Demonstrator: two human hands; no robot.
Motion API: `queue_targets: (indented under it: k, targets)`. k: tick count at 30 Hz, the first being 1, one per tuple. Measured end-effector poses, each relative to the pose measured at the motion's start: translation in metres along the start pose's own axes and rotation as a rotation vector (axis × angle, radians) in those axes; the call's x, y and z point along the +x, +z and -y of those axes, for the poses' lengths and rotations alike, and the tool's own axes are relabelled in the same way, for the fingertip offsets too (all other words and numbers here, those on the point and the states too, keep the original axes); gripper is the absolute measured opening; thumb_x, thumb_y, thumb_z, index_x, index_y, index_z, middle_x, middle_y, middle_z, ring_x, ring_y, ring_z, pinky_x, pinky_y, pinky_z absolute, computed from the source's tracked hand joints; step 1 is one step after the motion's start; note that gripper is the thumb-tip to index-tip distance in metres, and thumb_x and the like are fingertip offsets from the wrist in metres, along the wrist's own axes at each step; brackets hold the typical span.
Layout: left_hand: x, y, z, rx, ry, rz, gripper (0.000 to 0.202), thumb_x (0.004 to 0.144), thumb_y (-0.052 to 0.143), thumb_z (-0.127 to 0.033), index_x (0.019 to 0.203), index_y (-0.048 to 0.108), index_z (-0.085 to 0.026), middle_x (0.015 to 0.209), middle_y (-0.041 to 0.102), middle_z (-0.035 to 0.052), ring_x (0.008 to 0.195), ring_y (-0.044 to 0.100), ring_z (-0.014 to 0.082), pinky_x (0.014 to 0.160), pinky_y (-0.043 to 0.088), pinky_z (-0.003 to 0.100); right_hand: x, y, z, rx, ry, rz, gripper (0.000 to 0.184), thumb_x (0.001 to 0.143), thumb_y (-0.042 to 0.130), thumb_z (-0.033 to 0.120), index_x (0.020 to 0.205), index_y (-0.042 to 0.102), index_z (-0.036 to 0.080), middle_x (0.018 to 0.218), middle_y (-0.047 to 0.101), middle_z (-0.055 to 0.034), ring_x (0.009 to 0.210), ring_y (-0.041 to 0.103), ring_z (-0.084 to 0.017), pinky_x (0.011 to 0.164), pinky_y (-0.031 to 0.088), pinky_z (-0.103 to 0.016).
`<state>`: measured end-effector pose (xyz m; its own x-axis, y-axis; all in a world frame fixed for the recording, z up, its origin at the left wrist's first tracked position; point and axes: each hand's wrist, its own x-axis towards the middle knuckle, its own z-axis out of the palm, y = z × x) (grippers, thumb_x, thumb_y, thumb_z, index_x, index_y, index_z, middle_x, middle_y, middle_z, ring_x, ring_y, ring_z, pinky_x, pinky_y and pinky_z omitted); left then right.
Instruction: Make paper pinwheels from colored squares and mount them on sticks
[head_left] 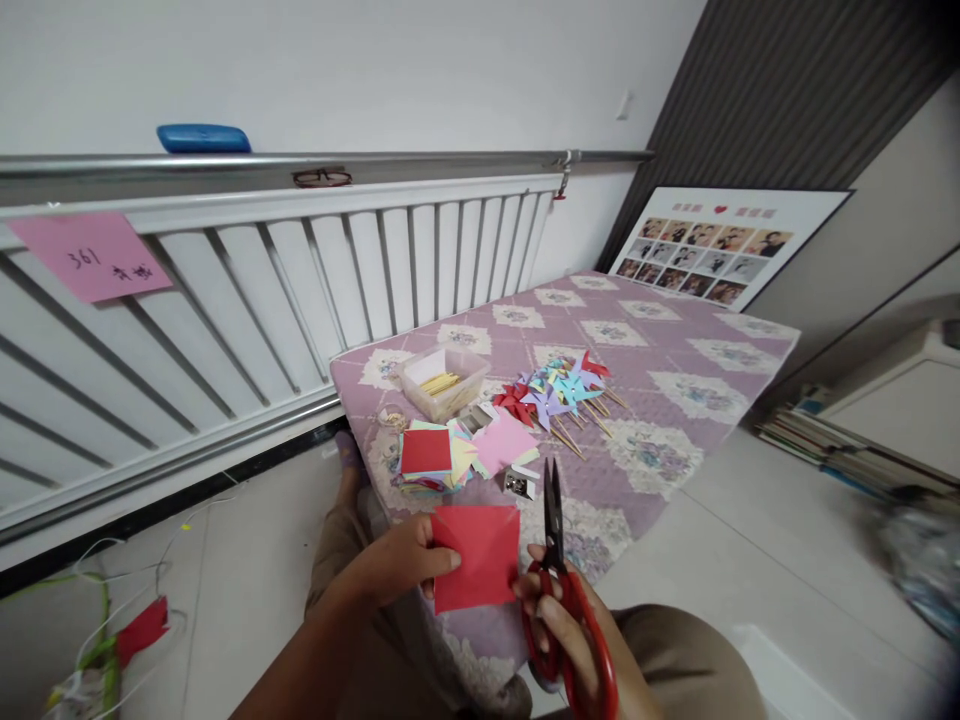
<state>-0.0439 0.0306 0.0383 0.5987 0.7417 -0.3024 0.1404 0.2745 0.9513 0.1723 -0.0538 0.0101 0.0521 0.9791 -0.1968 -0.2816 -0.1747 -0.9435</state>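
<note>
My left hand [401,562] pinches the left edge of a red paper square [480,555], held flat above the near end of the table. My right hand [559,630] grips red-handled scissors [559,570] by the loops; the dark blades point up and away, closed, just right of the paper. Behind the paper lies a stack of coloured paper squares [435,455] with a red sheet on top and a pink sheet [504,440] beside it.
A small table with a purple patterned cloth [675,340] carries a clear plastic box of wooden sticks [444,382], a pile of finished paper pinwheels [559,390] and a binder clip [517,483]. A white radiator [300,290] stands left. A framed photo board [712,245] leans behind.
</note>
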Motion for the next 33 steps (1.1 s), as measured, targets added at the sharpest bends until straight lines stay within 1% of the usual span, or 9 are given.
queue_targets:
  k: [4,8,13,17,19,23,26,29,33]
  targets:
    - [-0.002,-0.002,-0.002,0.012,-0.028,0.107,0.012,0.070,0.055,-0.023,0.070,0.064,-0.015,0.055,0.053,-0.0031,0.046,0.043,0.0083,0.046,0.035,0.020,0.004,0.012,0.005,0.004,0.036,-0.006,0.050,0.074,0.074,0.042,0.116,0.054,0.024,0.084,0.062,-0.0010,0.064,0.056,-0.014,0.057,0.047,-0.022]
    - [-0.002,-0.003,-0.002,-0.048,-0.033,0.129,0.014,0.070,0.058,-0.027,0.073,0.066,-0.015,0.057,0.055,-0.0023,0.045,0.043,0.0080,0.046,0.034,0.020,0.009,0.005,-0.002,0.017,0.026,-0.078,0.050,0.073,0.075,0.041,0.115,0.055,0.024,0.086,0.062,-0.0011,0.081,0.061,-0.019,0.073,0.050,-0.027]
    - [0.000,-0.002,-0.003,0.025,-0.052,0.156,0.015,0.071,0.057,-0.027,0.074,0.066,-0.015,0.055,0.054,-0.0021,0.045,0.042,0.0082,0.046,0.033,0.020,0.008,0.002,-0.010,0.084,0.061,-0.015,0.056,0.072,0.075,0.044,0.119,0.052,0.026,0.093,0.064,-0.0031,0.082,0.063,-0.021,0.077,0.052,-0.033]
    - [0.006,0.001,-0.005,0.121,-0.061,0.167,0.014,0.072,0.053,-0.022,0.060,0.059,-0.016,0.050,0.048,-0.0032,0.045,0.040,0.0082,0.046,0.031,0.020,0.004,0.009,-0.007,0.116,0.070,0.094,0.054,0.075,0.071,0.046,0.121,0.053,0.024,0.101,0.066,-0.0065,0.086,0.064,-0.023,0.078,0.052,-0.035]
    - [0.008,0.002,-0.006,0.156,-0.057,0.164,0.014,0.071,0.052,-0.020,0.059,0.057,-0.016,0.051,0.048,-0.0036,0.047,0.041,0.0083,0.046,0.031,0.020,0.002,0.011,-0.004,0.097,0.074,0.062,0.055,0.073,0.073,0.047,0.119,0.056,0.023,0.102,0.067,-0.0073,0.086,0.065,-0.023,0.076,0.053,-0.033]
    - [0.009,-0.001,-0.004,0.230,-0.064,0.138,0.011,0.070,0.051,-0.018,0.068,0.061,-0.017,0.057,0.055,-0.0039,0.050,0.045,0.0092,0.048,0.032,0.019,-0.001,0.012,0.003,0.077,0.083,-0.014,0.053,0.066,0.077,0.050,0.110,0.062,0.023,0.090,0.070,-0.0065,0.073,0.066,-0.022,0.065,0.055,-0.032]
    - [0.007,-0.003,-0.001,0.238,-0.085,0.139,0.012,0.071,0.052,-0.018,0.071,0.064,-0.018,0.058,0.056,-0.0041,0.050,0.046,0.0099,0.048,0.034,0.020,-0.003,0.017,0.006,0.102,0.092,0.023,0.048,0.068,0.077,0.045,0.108,0.063,0.023,0.088,0.070,-0.0056,0.076,0.067,-0.023,0.072,0.055,-0.034]
    - [0.007,-0.001,0.002,0.099,-0.083,0.132,0.015,0.072,0.056,-0.020,0.080,0.068,-0.017,0.063,0.059,-0.0031,0.052,0.046,0.0097,0.051,0.035,0.020,-0.003,0.023,0.000,0.144,0.093,0.064,0.041,0.073,0.074,0.039,0.110,0.061,0.024,0.096,0.070,-0.0049,0.084,0.066,-0.022,0.079,0.053,-0.034]
    - [0.006,0.011,0.009,-0.325,0.003,-0.008,0.020,0.076,0.062,-0.033,0.086,0.069,-0.017,0.077,0.065,0.0020,0.063,0.052,0.0121,0.061,0.039,0.023,-0.001,0.027,-0.014,0.183,0.071,0.001,0.038,0.077,0.071,0.037,0.109,0.058,0.023,0.093,0.068,-0.0033,0.080,0.065,-0.020,0.072,0.053,-0.030]
